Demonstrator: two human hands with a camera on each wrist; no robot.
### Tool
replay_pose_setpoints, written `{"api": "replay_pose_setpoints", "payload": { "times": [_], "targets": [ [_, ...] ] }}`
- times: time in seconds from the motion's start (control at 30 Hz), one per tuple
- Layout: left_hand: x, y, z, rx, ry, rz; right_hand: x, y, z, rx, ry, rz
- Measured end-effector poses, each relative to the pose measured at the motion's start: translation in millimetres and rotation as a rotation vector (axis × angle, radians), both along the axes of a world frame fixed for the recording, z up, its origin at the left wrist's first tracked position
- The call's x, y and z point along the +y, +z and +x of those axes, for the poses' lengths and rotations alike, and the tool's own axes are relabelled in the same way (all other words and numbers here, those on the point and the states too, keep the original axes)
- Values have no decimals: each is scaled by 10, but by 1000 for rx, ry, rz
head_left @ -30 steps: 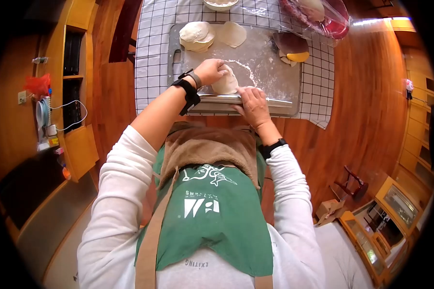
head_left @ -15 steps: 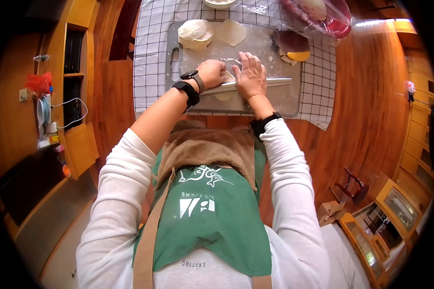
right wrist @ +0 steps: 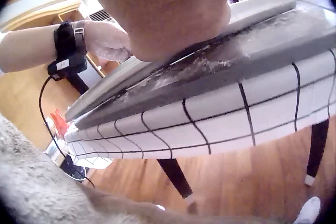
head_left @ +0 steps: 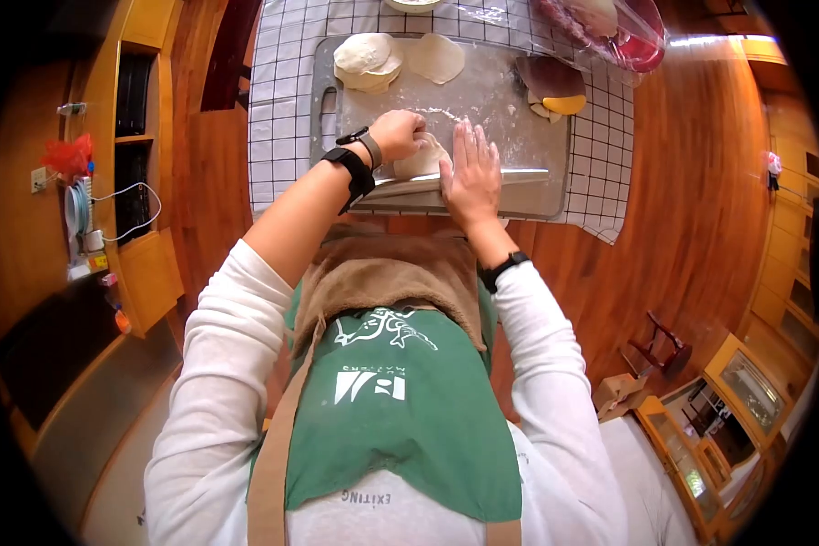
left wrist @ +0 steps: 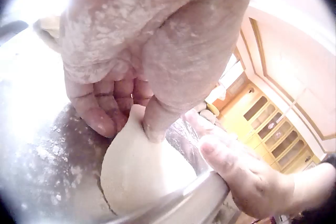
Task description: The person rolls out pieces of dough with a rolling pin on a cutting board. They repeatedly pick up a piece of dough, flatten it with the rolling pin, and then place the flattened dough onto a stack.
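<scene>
Dough round (head_left: 417, 165) on the board (head_left: 530, 136), its near edge at the rolling pin (head_left: 522, 176). Your left hand (head_left: 398, 135) pinches its far edge, thumb on top; your right hand (head_left: 472, 176) lies flat on the pin, fingers straight. Press evenly through that palm, roll from rim toward middle, ease off there, and turn the round slightly with your left between strokes so it thins evenly.

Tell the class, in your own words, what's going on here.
A person's left hand pinches the edge of a flat piece of dough, while their right hand, fingers straight, rests on a shiny rolling pin at the dough's near side. Farther back on the floured board lie a stack of dough rounds and a single round.
</scene>
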State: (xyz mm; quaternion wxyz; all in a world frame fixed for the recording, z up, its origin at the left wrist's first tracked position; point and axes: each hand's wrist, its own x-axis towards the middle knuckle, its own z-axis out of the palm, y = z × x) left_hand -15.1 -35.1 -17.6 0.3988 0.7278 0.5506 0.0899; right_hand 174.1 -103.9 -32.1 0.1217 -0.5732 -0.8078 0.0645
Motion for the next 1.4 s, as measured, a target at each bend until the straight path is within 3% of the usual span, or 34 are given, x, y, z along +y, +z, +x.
{"api": "replay_pose_setpoints", "payload": {
  "times": [0.07, 0.13, 0.2, 0.33, 0.43, 0.5, 0.63, 0.8, 0.87, 0.9, 1.0, 1.03, 1.1, 1.2, 1.27, 1.33, 1.4],
  "targets": [
    [46, 138, 58, 117, -86, -68, 326, -39, -132, -13, -11, 1],
    [-6, 89, 77, 53, -54, -55, 532, -19, -267, 70, -108, 61],
    [-6, 56, 75, -15, -26, -34, 286, 33, -186, 69, -101, 47],
    [-53, 75, 49, 25, -18, -35, -172, 128, 118, 22, 83, -37],
    [-68, 74, -1, -34, 7, 46, -155, 339, 205, -16, 249, -39],
    [-93, 102, -46, -212, 131, -58, -73, 264, 304, -17, 319, -76],
    [-70, 315, -56, -181, 139, -78, -29, 277, 446, 45, 394, 12],
    [-16, 573, 90, -226, 199, 216, -69, 280, 676, 76, 344, 55],
    [28, 561, 162, -119, -11, 315, -93, 210, 716, 109, 333, 61],
    [16, 584, 196, 1, -111, 237, -109, 195, 716, 127, 318, -8],
    [57, 469, 246, -59, 96, 179, -112, 163, 723, 150, 278, -80],
    [61, 387, 257, -49, 80, 176, -105, 180, 718, 122, 279, -71],
    [19, 225, 273, 211, 228, 391, -137, 177, 707, 104, 272, -71],
    [57, -42, 396, 387, 267, 208, -130, 155, 693, 40, 252, -47],
    [33, -133, 464, 345, 329, 215, -150, 136, 688, 71, 235, -22],
    [-12, 80, 573, 313, 350, 126, -149, 144, 688, 92, 230, -26],
    [65, -84, 552, 306, 311, 152, -154, 159, 691, 109, 230, -34]
  ]
}}
